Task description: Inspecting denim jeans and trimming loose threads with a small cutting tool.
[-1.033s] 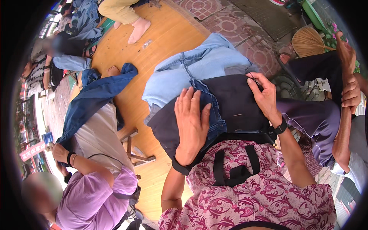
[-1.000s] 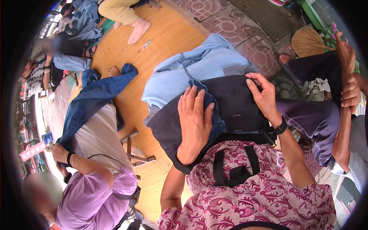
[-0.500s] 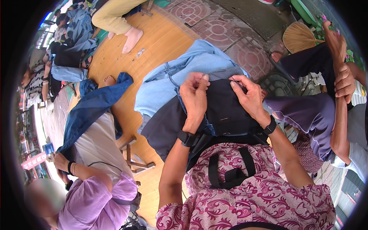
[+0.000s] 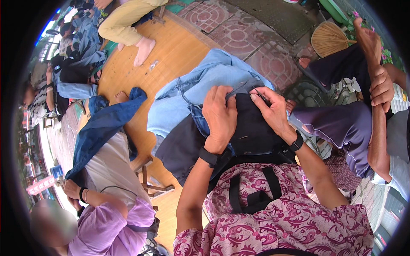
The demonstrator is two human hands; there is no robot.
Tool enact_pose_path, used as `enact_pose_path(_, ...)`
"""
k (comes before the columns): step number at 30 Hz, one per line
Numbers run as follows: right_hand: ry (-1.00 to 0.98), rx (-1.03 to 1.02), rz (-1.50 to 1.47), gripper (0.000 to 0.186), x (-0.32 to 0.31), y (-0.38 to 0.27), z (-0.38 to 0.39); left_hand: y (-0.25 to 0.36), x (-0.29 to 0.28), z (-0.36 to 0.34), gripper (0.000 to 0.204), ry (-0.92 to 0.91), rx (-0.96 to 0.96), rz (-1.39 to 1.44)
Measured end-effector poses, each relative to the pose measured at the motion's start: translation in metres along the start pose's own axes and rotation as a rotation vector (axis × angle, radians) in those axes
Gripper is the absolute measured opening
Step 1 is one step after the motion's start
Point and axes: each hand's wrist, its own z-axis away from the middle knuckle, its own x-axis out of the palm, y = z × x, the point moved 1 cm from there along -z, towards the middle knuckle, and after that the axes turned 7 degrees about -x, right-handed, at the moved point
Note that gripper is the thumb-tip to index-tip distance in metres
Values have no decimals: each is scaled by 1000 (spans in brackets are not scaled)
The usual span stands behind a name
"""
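Note:
Across my lap lies a pale blue denim garment [image 4: 198,87] with a dark seam. On top of it is black cloth [image 4: 252,121] with a grey edge. My left hand [image 4: 220,113] pinches the cloth near that edge, its thumb and fingers bent together. A short way to the right, my right hand [image 4: 273,109] is closed round a small dark pointed tool [image 4: 262,95], its tip over the cloth edge. The fingers hide most of the tool, so its exact kind does not show. Black bands circle both my wrists.
At the left sits a person in a lilac top [image 4: 104,224] with dark blue denim [image 4: 100,123] over the lap. On the right, a person's crossed arms [image 4: 378,94] and dark trousers [image 4: 337,123] are close. A straw fan [image 4: 329,40] and a wooden stool [image 4: 149,179] stand out nearby.
My left hand has turned, its back now more upward, and has shifted slightly right. The right hand has moved a little down, and the tool's tip shows more.

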Motion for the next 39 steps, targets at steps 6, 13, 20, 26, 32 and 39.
enact_pose_path(6,174,-59,-227,16,-10,1,3,12,14,25,26,59,270,-186)
enact_pose_path(13,15,0,4,24,-18,-5,-11,8,22,29,27,74,262,-152)
enact_pose_path(20,-105,-287,96,27,-21,0,-25,9,21,30,26,69,240,-167)
enact_pose_path(26,-103,-263,182,19,-15,12,-25,7,22,29,28,80,212,-122)
enact_pose_path(32,351,-98,-112,19,-34,16,-47,9,20,30,29,55,203,-141)
enact_pose_path(39,329,43,126,17,-79,49,-41,13,21,30,27,61,210,-104)
